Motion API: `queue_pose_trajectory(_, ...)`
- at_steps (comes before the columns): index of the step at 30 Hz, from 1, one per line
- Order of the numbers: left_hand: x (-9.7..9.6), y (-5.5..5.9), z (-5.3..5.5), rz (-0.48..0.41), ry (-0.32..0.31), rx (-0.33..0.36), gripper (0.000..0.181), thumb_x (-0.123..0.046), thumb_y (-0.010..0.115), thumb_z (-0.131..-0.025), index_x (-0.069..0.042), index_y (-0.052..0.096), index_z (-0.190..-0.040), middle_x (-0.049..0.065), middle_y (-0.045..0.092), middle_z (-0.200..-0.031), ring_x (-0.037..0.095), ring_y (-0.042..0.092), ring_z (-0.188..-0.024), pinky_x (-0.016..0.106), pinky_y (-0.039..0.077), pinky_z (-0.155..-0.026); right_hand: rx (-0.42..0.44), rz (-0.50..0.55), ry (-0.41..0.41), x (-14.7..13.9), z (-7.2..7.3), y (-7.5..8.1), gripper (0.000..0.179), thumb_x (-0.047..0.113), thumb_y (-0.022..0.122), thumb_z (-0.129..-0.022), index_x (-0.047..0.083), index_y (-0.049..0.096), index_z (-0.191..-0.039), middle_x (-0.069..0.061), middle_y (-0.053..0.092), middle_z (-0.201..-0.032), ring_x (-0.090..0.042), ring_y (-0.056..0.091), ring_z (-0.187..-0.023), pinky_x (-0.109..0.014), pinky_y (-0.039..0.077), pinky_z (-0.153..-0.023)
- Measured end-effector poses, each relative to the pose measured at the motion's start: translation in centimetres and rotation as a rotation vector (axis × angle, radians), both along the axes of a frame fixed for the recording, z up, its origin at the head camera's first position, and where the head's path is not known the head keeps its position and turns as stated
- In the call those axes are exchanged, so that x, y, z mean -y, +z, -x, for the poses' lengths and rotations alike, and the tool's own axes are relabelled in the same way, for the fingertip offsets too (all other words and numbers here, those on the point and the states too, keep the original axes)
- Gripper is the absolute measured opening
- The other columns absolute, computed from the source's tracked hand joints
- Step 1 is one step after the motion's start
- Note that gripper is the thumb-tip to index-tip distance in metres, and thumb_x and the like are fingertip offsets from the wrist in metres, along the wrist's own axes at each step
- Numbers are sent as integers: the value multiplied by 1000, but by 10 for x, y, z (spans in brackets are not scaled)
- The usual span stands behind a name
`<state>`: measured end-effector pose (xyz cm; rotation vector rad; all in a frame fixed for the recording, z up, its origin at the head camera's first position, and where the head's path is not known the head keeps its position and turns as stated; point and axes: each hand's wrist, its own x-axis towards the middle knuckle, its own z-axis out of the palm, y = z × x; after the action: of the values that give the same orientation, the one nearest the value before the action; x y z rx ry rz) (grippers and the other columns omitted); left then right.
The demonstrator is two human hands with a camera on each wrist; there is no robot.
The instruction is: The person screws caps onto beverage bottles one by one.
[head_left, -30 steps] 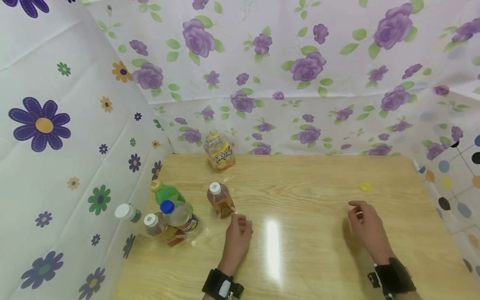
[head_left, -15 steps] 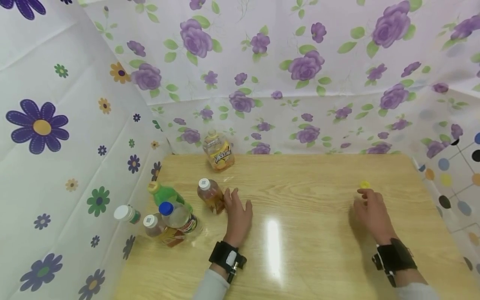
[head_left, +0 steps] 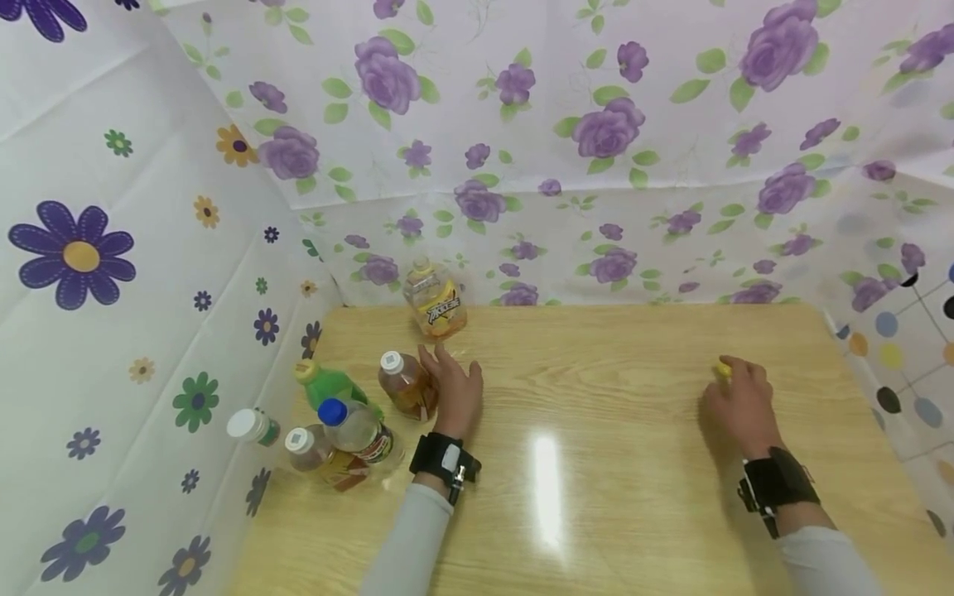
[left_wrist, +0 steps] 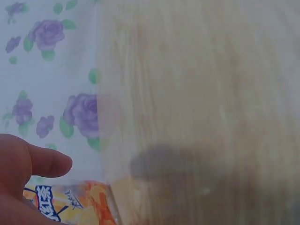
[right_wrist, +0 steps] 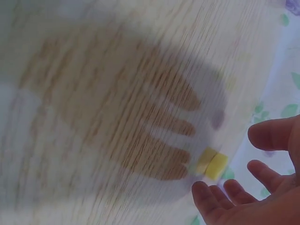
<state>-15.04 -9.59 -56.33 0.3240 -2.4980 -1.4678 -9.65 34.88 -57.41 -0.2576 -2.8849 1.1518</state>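
Note:
My left hand [head_left: 457, 392] is at the right side of a squat tea bottle [head_left: 406, 384] with a white cap. Its fingers are stretched out along the bottle and look to touch it; the contact is partly hidden. Behind stands an uncapped clear bottle [head_left: 436, 303] with a yellow-orange label, whose label [left_wrist: 77, 204] also appears under my thumb [left_wrist: 51, 161] in the left wrist view. At the right, my right hand [head_left: 741, 406] reaches over a small yellow bottle cap [head_left: 722, 370]. In the right wrist view, the fingers are spread near the yellow cap [right_wrist: 212, 163], apart from it.
At the left stand a green bottle [head_left: 331, 385], a clear bottle with a blue cap [head_left: 358, 429], another white-capped tea bottle [head_left: 324, 458] and a small white-lidded jar [head_left: 253, 425]. Flowered cloth [head_left: 551, 165] walls the wooden table [head_left: 596, 447] at the back and sides.
The left hand has opened its fingers and moved forward and left; the tea bottle beside it has shifted left. My right hand has moved forward to the yellow cap.

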Motion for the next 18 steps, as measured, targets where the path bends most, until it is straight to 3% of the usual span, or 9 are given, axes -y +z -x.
queue_pose_trajectory(7, 9, 7, 35, -39, 96, -25, 97, -17, 72, -102, -3, 3, -169, 27, -7, -172, 40, 0, -159, 52, 18, -126, 53, 5, 47, -5, 11, -6, 65, 15, 46, -108, -7, 21, -164, -45, 11, -161, -73, 18, -139, -84, 30, -100)
queue_pose_trajectory(18, 20, 30, 62, -149, 206, -157, 117, -15, 85, -92, -7, -3, -169, 22, -7, -173, 37, 0, -160, 53, 8, -127, 53, -35, 89, -7, 23, -10, 67, 12, 46, -105, -7, 21, -164, -45, 9, -163, -78, 16, -136, -86, 25, -102)
